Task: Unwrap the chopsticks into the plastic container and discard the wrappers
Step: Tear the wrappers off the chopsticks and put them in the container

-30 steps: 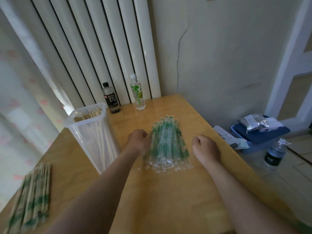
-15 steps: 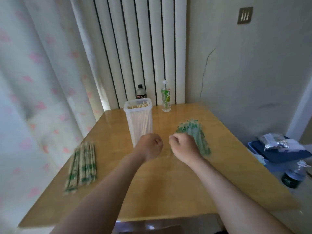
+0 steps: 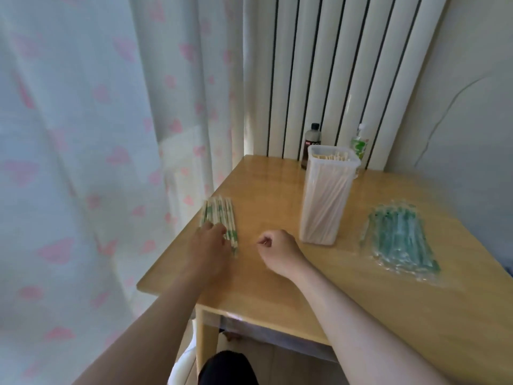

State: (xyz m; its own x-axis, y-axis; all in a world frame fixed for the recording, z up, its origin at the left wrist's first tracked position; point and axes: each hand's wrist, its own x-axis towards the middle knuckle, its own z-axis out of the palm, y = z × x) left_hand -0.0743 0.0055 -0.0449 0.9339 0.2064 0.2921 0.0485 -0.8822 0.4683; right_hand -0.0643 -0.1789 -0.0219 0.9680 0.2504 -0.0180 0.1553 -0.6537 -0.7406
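Note:
Several wrapped chopsticks (image 3: pixel 220 218) with green print lie in a row at the wooden table's left edge. My left hand (image 3: pixel 212 241) rests on their near ends; its fingers are hidden from view. My right hand (image 3: pixel 276 250) hovers over the table beside it, fingers curled into a fist with nothing in it. A tall clear plastic container (image 3: pixel 327 195) stands behind, filled with bare chopsticks. A pile of empty clear and green wrappers (image 3: pixel 399 237) lies to the right of the container.
A dark bottle (image 3: pixel 312 141) and a green-labelled bottle (image 3: pixel 360 145) stand at the table's (image 3: pixel 277 287) far edge against a white radiator. A curtain with pink hearts hangs close on the left. My dark-clad knee shows below the table's front edge.
The view swung left. My left hand moved from the wrapper pile across to the wrapped chopsticks at the left edge; my right hand followed to the table's middle, still curled.

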